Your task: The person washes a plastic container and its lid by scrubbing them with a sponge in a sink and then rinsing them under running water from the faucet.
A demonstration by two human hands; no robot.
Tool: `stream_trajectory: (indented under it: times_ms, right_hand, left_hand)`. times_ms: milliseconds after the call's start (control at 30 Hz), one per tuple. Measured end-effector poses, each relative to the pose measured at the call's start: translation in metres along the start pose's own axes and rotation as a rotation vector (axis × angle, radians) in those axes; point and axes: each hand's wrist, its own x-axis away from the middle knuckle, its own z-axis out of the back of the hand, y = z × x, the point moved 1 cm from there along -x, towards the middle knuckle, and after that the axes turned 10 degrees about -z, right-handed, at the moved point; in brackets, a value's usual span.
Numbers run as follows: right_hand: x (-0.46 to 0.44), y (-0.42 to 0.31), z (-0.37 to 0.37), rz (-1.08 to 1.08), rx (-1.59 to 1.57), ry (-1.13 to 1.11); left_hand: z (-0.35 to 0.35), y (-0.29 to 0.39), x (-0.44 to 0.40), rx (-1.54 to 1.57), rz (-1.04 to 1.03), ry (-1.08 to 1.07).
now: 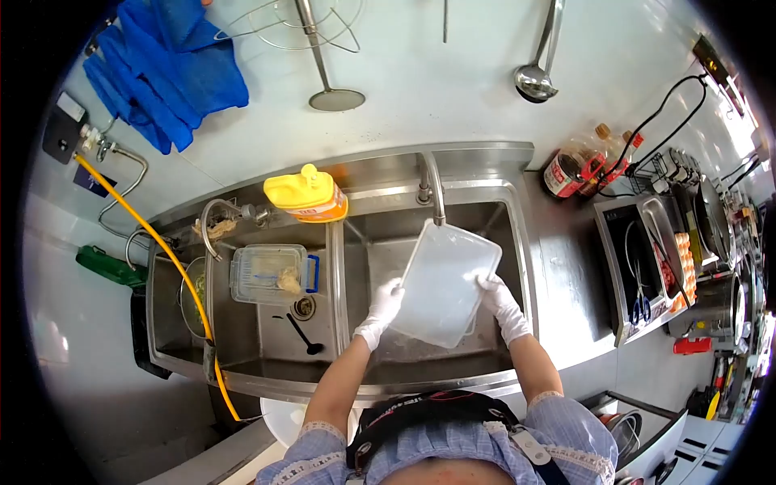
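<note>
1. Our left hand [384,308] has its gloved fingers closed on the left edge of the translucent tray [447,283]; our right hand [502,305] grips its right side.
2. We hold the tray just below the faucet [436,190], above the basin [376,249].
3. We judge the work midway: the tray is lifted, not set down; whether it is clean we cannot tell.
4. The faucet's spout, at the tray's far edge, crowds us.
5. Left of the faucet stands a yellow jug [303,194]; right, bottles [563,174].
</note>
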Motion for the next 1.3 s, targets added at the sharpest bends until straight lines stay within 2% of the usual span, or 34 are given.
stream_trajectory:
  times_ms: [33, 100, 233, 300, 367, 467, 500, 533, 567, 633, 767, 867, 1000, 1100, 1300]
  right_hand:
    - [-0.008, 0.000, -0.001, -0.007, -0.043, -0.025]
    - [-0.025, 0.001, -0.015, 0.009, -0.057, -0.033]
    - [-0.065, 0.007, -0.023, -0.002, -0.175, -0.040]
    - [-0.075, 0.001, -0.044, -0.094, -0.224, -0.055]
    - [-0.093, 0.013, -0.039, -0.113, -0.255, 0.014]
    - [-0.096, 0.026, -0.032, -0.177, -0.074, 0.138]
    - [-0.092, 0.033, -0.029, -0.247, 0.073, 0.171]
    - [-0.088, 0.038, -0.026, -0.315, 0.221, 0.203]
    - [-0.078, 0.036, -0.033, -0.316, 0.221, 0.206]
    - [-0.058, 0.036, -0.039, -0.407, 0.342, 0.288]
    - [-0.038, 0.036, -0.033, -0.338, 0.592, 0.187]
    - [-0.013, 0.018, -0.037, -0.379, 0.722, 0.256]
    - [0.019, -0.010, -0.042, -0.305, 0.777, 0.336]
    - [0.044, -0.029, -0.044, -0.242, 0.785, 0.362]
    - [0.071, -0.045, -0.046, -0.191, 0.741, 0.400]
  left_hand:
    - [0.002, 0.003, -0.002, -0.031, 0.012, 0.026]
    - [0.011, -0.002, -0.008, -0.116, -0.142, 0.145]
    - [0.036, 0.024, -0.004, -0.135, -0.159, 0.201]
    - [0.046, 0.023, 0.001, -0.218, -0.217, 0.268]
    - [0.055, 0.032, 0.007, -0.200, -0.214, 0.236]
    - [0.062, 0.039, 0.018, -0.210, -0.214, 0.215]
    - [0.066, 0.040, 0.023, -0.209, -0.211, 0.215]
    - [0.068, 0.047, 0.028, -0.167, -0.077, 0.162]
    - [0.071, 0.049, 0.033, -0.124, 0.057, 0.106]
    - [0.073, 0.021, 0.041, -0.191, 0.031, 0.108]
    - [0.072, 0.005, 0.053, -0.153, 0.123, 0.076]
    - [0.061, -0.010, 0.052, 0.010, 0.230, 0.027]
    - [0.039, -0.013, 0.039, 0.122, 0.288, -0.039]
    - [0.019, -0.036, 0.024, 0.093, 0.218, -0.094]
    - [-0.002, -0.010, 0.009, 0.102, 0.208, -0.174]
